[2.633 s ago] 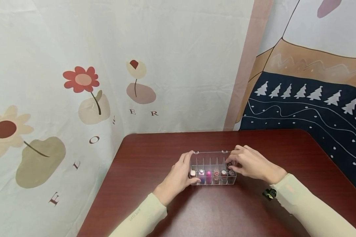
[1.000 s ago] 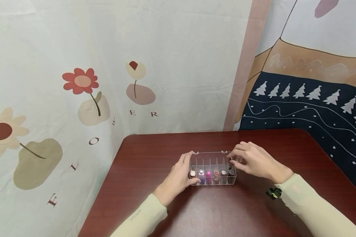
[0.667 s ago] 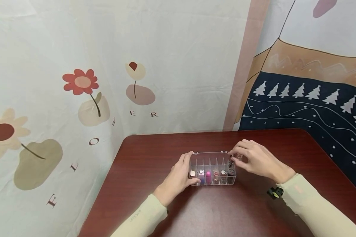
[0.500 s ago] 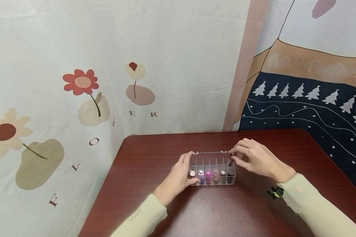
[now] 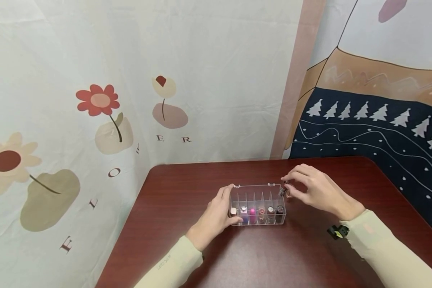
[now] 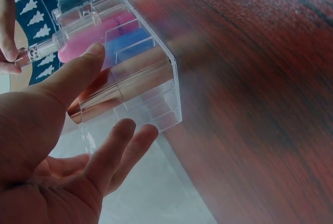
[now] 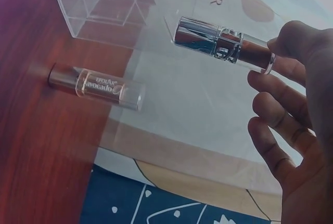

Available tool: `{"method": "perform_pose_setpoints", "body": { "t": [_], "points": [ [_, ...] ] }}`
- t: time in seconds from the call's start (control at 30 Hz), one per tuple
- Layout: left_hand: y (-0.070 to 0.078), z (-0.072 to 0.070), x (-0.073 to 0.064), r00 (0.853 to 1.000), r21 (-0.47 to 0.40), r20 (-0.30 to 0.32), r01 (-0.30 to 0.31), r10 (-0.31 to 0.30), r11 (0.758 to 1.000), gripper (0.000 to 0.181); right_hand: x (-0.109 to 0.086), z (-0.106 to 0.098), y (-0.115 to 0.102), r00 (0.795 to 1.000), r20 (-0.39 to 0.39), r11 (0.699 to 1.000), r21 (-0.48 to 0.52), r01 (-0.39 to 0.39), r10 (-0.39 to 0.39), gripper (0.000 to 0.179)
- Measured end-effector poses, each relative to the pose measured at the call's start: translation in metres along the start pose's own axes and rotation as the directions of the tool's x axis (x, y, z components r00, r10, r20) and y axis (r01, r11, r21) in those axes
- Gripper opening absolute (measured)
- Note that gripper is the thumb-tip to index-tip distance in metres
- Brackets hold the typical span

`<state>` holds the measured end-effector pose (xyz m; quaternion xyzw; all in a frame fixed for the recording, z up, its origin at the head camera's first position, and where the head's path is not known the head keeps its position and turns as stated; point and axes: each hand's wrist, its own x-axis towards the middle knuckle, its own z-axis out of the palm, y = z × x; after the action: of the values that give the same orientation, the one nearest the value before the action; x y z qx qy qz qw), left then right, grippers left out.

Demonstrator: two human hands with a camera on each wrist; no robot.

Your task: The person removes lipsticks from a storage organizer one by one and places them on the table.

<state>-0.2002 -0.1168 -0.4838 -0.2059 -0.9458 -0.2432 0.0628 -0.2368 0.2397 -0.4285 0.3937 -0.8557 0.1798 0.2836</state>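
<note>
My left hand (image 5: 216, 212) grips the left end of a clear plastic lipstick organizer (image 5: 258, 225), thumb at the front and fingers along the side. Its front row of compartments holds several lipsticks, among them a bright pink one (image 5: 252, 215) and a blue one (image 6: 125, 42); the back row shows bare dividers. My right hand (image 5: 317, 190) pinches the clear-capped end of a silver lipstick (image 7: 223, 42) between thumb and fingertips. That lipstick is raised beside the organizer's back right corner. A second lipstick, marked avocado (image 7: 104, 87), stands on the table close to the organizer's right end.
The organizer stands on a dark red wooden table (image 5: 245, 256). Behind the table hang a pale cloth with flowers (image 5: 219, 80) and a dark blue one with white trees (image 5: 367, 136). The organizer's hinges (image 5: 271, 185) show at its back top edge.
My right hand has moved up and to the right from the organizer's right end, carrying the silver lipstick. The avocado lipstick has come into sight beside the organizer. My left hand has stayed in place.
</note>
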Motion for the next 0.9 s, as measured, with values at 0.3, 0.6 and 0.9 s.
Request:
{"method": "perform_pose_setpoints", "body": {
  "t": [0.3,0.6,0.9],
  "points": [
    [0.0,0.0,0.0,1.0,0.009,-0.008,-0.014,0.014,1.0,0.114,-0.005,-0.006,0.007,0.999,-0.037,1.0,-0.005,-0.024,0.024,0.041],
    [-0.001,0.001,0.0,1.0,0.005,-0.012,-0.018,0.018,1.0,0.114,-0.015,-0.008,0.017,0.998,-0.044,0.998,-0.021,-0.054,0.053,0.039],
    [0.0,-0.001,-0.001,0.999,0.002,-0.027,-0.044,0.044,0.999,0.112,-0.023,-0.01,0.027,0.996,-0.067,0.998,-0.007,-0.055,0.054,0.043]
  ]
}}
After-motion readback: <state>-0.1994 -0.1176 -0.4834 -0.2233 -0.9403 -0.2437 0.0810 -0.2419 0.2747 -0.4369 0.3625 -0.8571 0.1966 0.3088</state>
